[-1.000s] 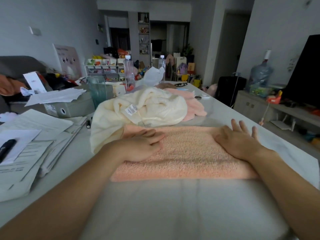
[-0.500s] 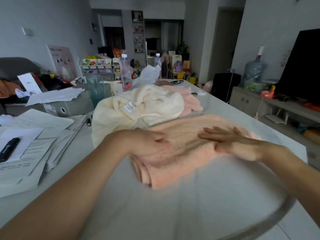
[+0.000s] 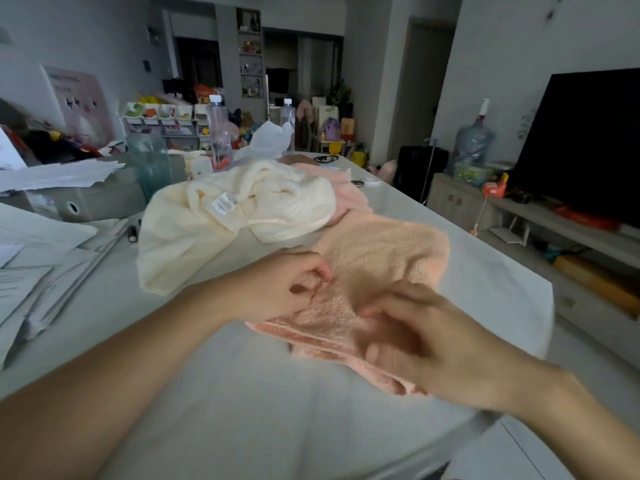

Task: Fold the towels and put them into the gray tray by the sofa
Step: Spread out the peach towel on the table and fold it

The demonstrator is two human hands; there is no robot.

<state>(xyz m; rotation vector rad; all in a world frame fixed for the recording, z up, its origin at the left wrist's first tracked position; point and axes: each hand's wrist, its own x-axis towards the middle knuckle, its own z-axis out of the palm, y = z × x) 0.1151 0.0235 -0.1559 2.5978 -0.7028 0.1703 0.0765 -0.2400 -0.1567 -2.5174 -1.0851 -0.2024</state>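
A folded peach towel (image 3: pixel 381 258) lies on the white table (image 3: pixel 242 410), its long side running away from me. My left hand (image 3: pixel 277 292) sits at the towel's near left edge, fingers curled and pinching the cloth. My right hand (image 3: pixel 433 344), blurred by motion, curls its fingers and thumb round the towel's near end. An unfolded cream towel (image 3: pixel 242 209) with a white label is heaped just behind my left hand. A pink towel (image 3: pixel 349 194) lies partly under its far side.
Stacks of paper (image 3: pixel 45 271) and a grey box (image 3: pixel 97 199) fill the table's left side, with two plastic bottles (image 3: pixel 219 133) at the back. The table's right edge (image 3: pixel 540 296) is close. Beyond it stand a low cabinet and a black TV (image 3: pixel 585 143).
The peach towel has turned from lying crosswise to lying lengthwise. Both hands, flat on it a second ago, now curl round its near end.
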